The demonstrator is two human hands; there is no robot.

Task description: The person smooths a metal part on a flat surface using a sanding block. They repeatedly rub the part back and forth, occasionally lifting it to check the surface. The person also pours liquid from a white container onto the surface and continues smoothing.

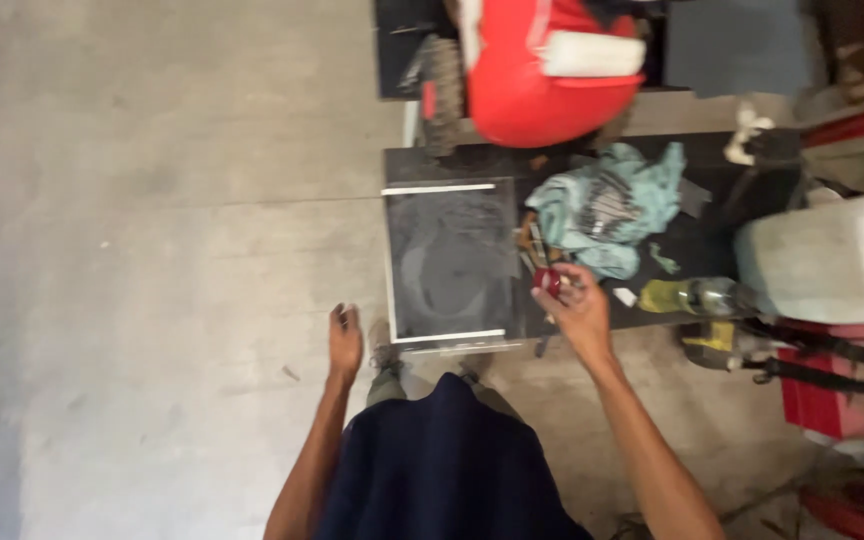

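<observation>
Overhead, right hand [574,305] pinches a small red part [547,280] over the black bench [452,260], beside a teal rag [607,205]; left hand [344,340] hangs loosely open, empty, for balance.

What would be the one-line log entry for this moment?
left hand: empty, hanging | right hand: holds small red object | under it: dark mat
</observation>
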